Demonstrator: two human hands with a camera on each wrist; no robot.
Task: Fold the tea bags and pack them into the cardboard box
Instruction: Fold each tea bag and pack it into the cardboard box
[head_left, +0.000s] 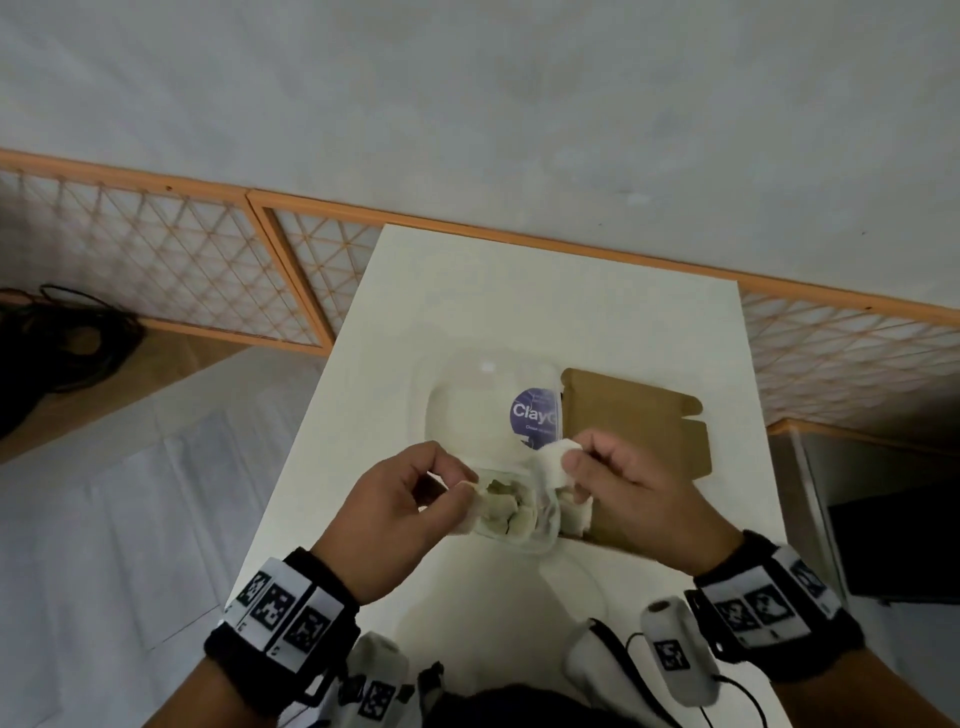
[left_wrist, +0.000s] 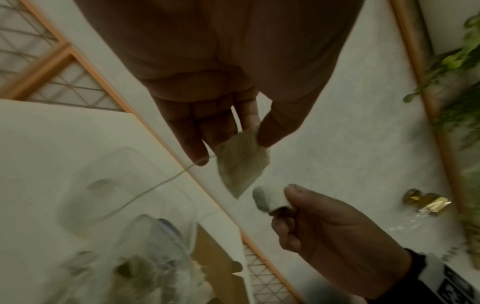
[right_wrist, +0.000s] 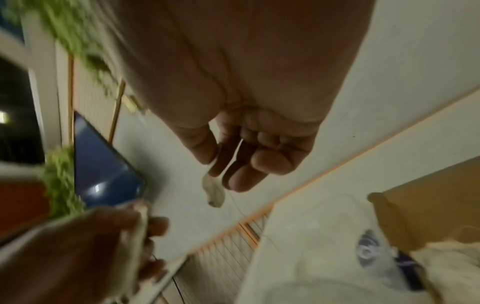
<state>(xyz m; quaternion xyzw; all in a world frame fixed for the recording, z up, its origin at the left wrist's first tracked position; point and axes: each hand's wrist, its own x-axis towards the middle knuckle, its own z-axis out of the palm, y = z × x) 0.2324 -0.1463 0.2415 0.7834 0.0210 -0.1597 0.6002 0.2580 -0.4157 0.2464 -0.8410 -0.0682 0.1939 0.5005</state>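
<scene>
My left hand (head_left: 457, 486) pinches a pale tea bag (left_wrist: 241, 164) between thumb and forefinger, above a clear plastic tub (head_left: 540, 543) that holds several more tea bags (head_left: 511, 512). My right hand (head_left: 574, 457) pinches a small white folded piece (head_left: 556, 460) just to the right; whether it is a tag or a folded bag is unclear. A thin string (left_wrist: 155, 185) trails from the held bag. The brown cardboard box (head_left: 639, 421) lies open behind my right hand, with pale tea bags (head_left: 574, 514) at its near left corner.
The tub's clear lid (head_left: 478, 405), with a purple label, lies open on the white table (head_left: 519, 291). An orange lattice screen (head_left: 156, 249) runs behind the table. Black cables (head_left: 67, 338) lie on the floor at left, and a dark box (head_left: 893, 545) stands at right.
</scene>
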